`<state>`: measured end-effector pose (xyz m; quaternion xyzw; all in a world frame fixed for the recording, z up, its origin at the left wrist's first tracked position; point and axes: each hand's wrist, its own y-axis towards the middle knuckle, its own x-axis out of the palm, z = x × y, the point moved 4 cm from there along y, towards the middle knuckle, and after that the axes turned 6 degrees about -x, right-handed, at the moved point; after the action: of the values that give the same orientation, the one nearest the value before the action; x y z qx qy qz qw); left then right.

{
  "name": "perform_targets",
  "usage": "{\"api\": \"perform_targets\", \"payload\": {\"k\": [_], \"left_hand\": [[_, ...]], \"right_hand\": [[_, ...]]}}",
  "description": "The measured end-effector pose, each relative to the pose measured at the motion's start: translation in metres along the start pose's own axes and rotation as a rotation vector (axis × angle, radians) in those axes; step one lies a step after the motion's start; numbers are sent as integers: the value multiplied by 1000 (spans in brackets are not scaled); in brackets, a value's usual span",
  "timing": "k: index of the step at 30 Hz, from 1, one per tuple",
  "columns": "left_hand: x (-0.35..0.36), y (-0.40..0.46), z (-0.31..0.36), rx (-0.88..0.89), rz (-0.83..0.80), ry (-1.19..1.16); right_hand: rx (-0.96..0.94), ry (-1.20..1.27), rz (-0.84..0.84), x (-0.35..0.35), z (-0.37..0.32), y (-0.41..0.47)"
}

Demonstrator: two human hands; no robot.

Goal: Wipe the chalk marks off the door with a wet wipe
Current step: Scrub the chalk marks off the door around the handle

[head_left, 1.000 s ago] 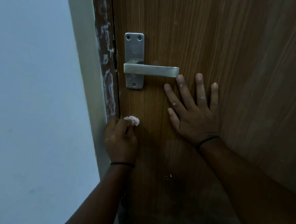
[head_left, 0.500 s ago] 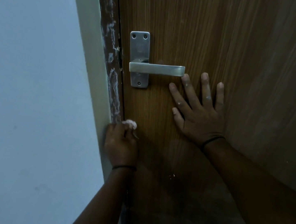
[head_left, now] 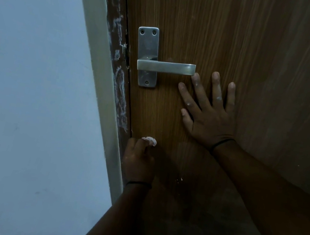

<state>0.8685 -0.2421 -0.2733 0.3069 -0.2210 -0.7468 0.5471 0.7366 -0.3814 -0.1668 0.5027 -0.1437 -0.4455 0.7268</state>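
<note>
Low by the frame, left hand pinches the wet wipe against the door; right hand rests flat, fingers straight.

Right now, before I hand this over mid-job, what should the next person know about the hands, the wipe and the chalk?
Left hand: holds the balled wet wipe in its fingertip grip, against the door near its left edge, below the lever handle.
Right hand: flat on the door, fingers spread, just below and right of the lever's tip.
Done: door face around the handle shows no clear chalk marks.
Left: heavy white chalk marks run along the dark strip beside the door's edge, above the wipe; a few white specks lower down.
</note>
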Motion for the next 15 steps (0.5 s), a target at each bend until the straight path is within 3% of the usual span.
{"api": "perform_targets", "payload": {"k": [7,15], "left_hand": [[24,0,42,269,-113,85],[-19,22,4,-30,114,61]], "right_hand": [[6,-15,10,-1,-1,1],[10,11,11,1,0,1]]}}
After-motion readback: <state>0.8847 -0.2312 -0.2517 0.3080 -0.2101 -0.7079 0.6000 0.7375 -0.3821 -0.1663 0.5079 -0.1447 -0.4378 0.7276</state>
